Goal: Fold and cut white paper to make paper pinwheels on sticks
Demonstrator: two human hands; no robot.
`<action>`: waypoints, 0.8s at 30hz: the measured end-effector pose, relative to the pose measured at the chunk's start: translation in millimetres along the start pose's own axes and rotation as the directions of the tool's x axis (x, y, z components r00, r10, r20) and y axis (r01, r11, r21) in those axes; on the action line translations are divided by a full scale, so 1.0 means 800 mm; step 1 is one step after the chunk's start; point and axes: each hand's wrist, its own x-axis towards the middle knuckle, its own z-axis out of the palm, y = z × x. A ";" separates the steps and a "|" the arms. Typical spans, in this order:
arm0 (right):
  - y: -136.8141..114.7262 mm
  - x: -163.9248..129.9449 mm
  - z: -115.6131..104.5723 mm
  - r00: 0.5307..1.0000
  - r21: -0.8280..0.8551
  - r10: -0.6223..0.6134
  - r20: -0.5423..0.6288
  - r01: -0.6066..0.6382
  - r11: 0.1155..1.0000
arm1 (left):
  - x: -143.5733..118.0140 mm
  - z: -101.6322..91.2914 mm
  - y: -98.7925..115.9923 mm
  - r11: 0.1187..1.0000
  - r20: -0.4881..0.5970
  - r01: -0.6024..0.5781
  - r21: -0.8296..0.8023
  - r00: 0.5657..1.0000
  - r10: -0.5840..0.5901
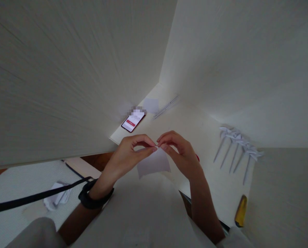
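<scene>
A black wristband (pixel 91 199) sits on the left wrist, nearest the camera. Above it, the left hand (pixel 125 156) and right hand (pixel 181 151) meet over the white worktop (pixel 195 124), the fingers of each pinched together on the top edge of a small white paper (pixel 154 163), which hangs below them. To the right lie folded paper pinwheels (pixel 236 144) and a yellow tool (pixel 241 210); farther back rests a phone (pixel 133 121).

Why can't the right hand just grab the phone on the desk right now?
It probably could. Nothing lies between the right hand and the phone, but that hand and the left hand are both pinching a piece of paper.
</scene>
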 end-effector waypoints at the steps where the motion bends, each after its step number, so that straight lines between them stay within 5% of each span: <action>1: -0.001 0.000 0.000 1.000 -0.008 0.001 0.002 -0.001 1.000 | 0.000 0.001 0.001 1.000 -0.002 -0.009 -0.002 1.000 0.009; 24: -0.005 0.002 0.002 1.000 -0.100 0.011 -0.006 -0.011 0.995 | -0.005 0.003 -0.002 0.998 0.009 0.056 -0.018 0.998 -0.055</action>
